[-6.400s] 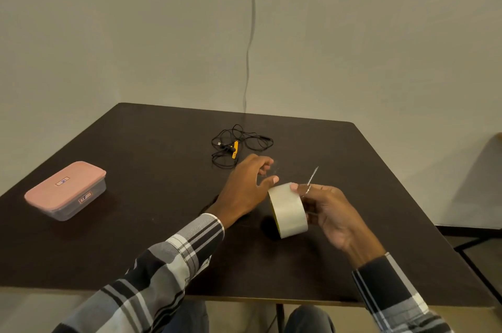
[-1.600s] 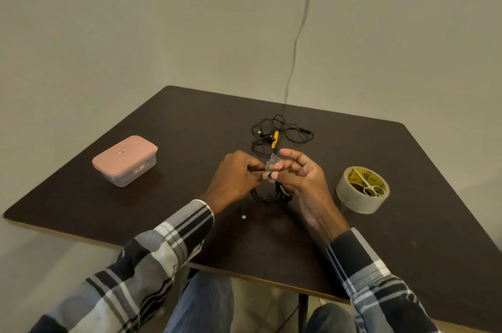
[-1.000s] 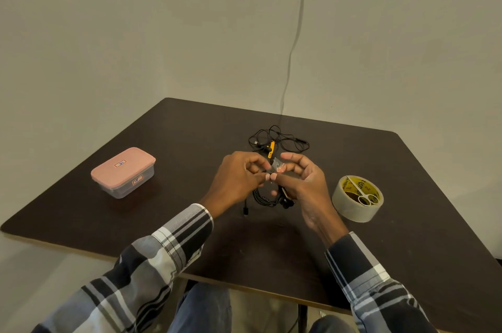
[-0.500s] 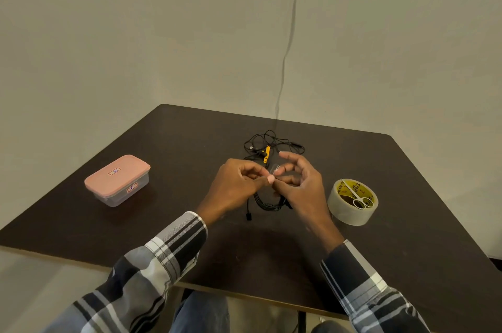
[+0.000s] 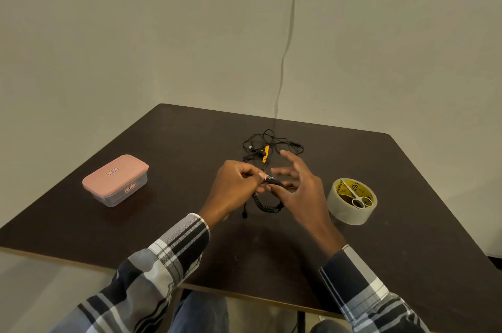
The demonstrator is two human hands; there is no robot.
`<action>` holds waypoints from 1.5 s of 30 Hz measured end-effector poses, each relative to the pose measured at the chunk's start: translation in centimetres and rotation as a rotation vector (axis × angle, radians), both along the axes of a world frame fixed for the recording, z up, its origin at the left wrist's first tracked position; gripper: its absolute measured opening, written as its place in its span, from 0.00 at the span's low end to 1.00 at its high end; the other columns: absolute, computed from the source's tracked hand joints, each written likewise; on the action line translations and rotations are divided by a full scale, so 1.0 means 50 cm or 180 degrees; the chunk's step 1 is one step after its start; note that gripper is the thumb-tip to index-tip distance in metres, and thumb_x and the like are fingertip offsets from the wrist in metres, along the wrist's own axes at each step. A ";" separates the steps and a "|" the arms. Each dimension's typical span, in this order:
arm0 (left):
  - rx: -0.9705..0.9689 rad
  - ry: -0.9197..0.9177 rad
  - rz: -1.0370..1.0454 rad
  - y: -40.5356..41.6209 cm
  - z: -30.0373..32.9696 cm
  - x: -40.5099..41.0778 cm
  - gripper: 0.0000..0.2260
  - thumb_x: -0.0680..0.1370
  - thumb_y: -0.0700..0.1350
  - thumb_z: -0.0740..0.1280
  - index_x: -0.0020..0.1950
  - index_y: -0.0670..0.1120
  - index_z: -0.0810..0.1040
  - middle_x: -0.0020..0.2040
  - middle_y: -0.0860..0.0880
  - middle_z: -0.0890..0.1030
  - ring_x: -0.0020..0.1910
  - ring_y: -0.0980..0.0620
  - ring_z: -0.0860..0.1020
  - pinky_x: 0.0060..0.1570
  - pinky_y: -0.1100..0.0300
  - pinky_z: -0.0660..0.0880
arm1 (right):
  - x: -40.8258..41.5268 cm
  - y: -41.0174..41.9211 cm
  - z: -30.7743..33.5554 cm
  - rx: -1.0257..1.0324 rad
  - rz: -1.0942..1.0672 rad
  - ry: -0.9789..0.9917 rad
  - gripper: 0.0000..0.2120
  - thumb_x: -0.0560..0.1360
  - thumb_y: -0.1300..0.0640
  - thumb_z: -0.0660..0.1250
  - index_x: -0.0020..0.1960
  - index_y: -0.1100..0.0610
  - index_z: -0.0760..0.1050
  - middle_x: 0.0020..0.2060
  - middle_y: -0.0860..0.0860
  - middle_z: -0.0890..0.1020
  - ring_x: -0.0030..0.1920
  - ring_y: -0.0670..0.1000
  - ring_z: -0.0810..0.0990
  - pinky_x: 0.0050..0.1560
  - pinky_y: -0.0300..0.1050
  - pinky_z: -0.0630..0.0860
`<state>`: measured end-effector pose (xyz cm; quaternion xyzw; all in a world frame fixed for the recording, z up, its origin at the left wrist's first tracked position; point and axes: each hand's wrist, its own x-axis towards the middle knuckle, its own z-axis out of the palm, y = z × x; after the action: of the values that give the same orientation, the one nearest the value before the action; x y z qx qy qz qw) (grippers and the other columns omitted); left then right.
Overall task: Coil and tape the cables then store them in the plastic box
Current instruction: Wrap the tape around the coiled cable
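Observation:
My left hand (image 5: 235, 186) pinches the top of a coiled black cable (image 5: 264, 202) over the middle of the dark table (image 5: 407, 237); a plug end dangles below it. My right hand (image 5: 301, 191) is beside the coil, fingers spread and mostly straight, its lower fingers touching the bundle where a bit of clear tape shows. A second, loose black cable with a yellow clip (image 5: 267, 149) lies tangled just beyond my hands. The plastic box (image 5: 115, 180) with a pink lid stands closed at the left.
A roll of clear tape (image 5: 351, 201) lies flat to the right of my hands, with small scissors (image 5: 356, 197) resting on top of it. A thin wire runs down the wall behind the table from a wall switch.
My right hand has opened its fingers and eased off the coil, while my left keeps its pinch. Earlier, the tape roll and scissors were put down at the right.

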<state>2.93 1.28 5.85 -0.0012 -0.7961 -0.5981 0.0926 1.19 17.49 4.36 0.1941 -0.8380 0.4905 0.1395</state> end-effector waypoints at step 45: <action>0.0606 -0.0028 -0.0005 0.010 0.004 0.003 0.09 0.73 0.42 0.76 0.49 0.40 0.80 0.37 0.42 0.85 0.34 0.49 0.82 0.47 0.50 0.81 | 0.019 0.011 -0.011 -0.0184 -0.0091 0.0603 0.16 0.72 0.63 0.76 0.54 0.51 0.76 0.41 0.38 0.83 0.45 0.38 0.84 0.43 0.33 0.80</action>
<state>3.09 1.76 6.04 0.0096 -0.7360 -0.6711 0.0883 2.15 18.05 3.83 0.2235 -0.8093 0.4918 0.2307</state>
